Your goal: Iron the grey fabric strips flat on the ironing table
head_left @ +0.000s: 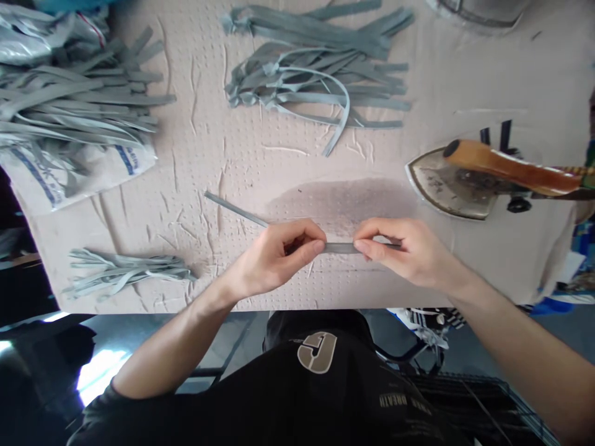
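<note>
A narrow grey-green fabric strip is stretched between my two hands over the front part of the padded board. My left hand pinches it between thumb and fingers, and its free end runs out up and to the left. With thumb and forefinger closed, my right hand grips the strip a short way to the right. Beyond the right hand stands an iron with a wooden handle, its pointed tip facing left. A dark damp patch marks the cover just behind the strip.
Bundles of similar strips lie at the back middle. A larger heap of strips rests on a plastic bag at left. One small bundle sits front left on the ironing board. A rounded metallic object is at the back right.
</note>
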Available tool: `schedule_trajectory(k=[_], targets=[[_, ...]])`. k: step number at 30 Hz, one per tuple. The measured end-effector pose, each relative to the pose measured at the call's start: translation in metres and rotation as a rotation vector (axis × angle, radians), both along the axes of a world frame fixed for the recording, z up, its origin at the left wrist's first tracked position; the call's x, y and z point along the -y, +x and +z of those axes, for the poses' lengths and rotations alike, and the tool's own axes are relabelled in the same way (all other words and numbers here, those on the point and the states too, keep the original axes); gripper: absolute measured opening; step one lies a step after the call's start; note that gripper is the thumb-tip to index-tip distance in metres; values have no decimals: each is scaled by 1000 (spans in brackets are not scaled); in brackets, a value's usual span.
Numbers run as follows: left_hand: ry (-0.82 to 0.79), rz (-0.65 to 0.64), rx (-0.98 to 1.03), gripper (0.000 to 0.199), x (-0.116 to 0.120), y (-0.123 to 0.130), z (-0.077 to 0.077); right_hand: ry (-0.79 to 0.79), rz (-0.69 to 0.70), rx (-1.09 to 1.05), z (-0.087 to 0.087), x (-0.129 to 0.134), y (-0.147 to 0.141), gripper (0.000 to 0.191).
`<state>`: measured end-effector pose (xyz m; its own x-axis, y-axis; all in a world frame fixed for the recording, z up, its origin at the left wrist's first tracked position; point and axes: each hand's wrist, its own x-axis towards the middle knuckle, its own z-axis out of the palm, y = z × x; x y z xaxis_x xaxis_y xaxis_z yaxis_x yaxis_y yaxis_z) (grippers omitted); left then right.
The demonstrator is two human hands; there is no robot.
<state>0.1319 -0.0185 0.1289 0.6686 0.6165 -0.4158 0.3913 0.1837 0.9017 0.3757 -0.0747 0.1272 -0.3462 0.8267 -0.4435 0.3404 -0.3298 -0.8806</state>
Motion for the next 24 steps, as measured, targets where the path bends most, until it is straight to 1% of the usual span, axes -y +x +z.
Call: schedule_trajectory(k=[7,13,18,24], targets=[[-101,22,16,21,-3,-3,5,-27,-100,-57,2,-1,6,31],[-159,14,15,24,-6,-10,2,-79,-163,-116,8,-3,10,36],[-204,16,13,30,-9,-20,-1,-82,-169,-140,8,-1,15,39],[-251,40,12,36,-12,-26,1,-131,-179,-222,5,3,17,38]])
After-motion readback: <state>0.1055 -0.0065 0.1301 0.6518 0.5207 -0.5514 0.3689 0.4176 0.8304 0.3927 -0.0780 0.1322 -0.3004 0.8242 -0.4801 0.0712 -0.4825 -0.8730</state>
